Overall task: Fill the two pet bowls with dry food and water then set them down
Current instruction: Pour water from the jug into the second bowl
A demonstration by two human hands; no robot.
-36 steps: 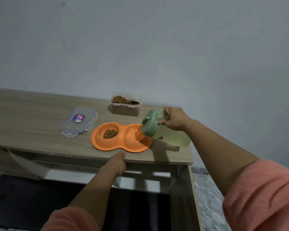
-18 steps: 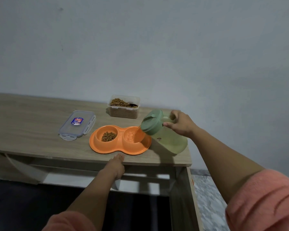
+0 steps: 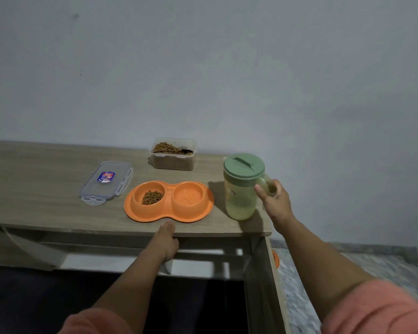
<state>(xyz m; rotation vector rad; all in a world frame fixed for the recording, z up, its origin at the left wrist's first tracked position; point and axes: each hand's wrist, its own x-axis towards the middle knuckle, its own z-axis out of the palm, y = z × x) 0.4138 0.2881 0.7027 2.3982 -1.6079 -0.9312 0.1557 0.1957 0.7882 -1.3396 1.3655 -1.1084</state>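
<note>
sleeves: salmon-pink, soft knit (pushed above the elbows) | forearms bare | hands ungloved

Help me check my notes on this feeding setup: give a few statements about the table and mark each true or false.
1. The green-lidded jug stands upright on the table. True.
2. The dry food lies in the right half of the orange double bowl. False: it lies in the left half.
3. The clear lid is snapped onto the food box. False: it lies on the table, left of the bowl.
4. The right hand is at the jug's handle. True.
5. The left hand rests at the table's front edge. True.
</note>
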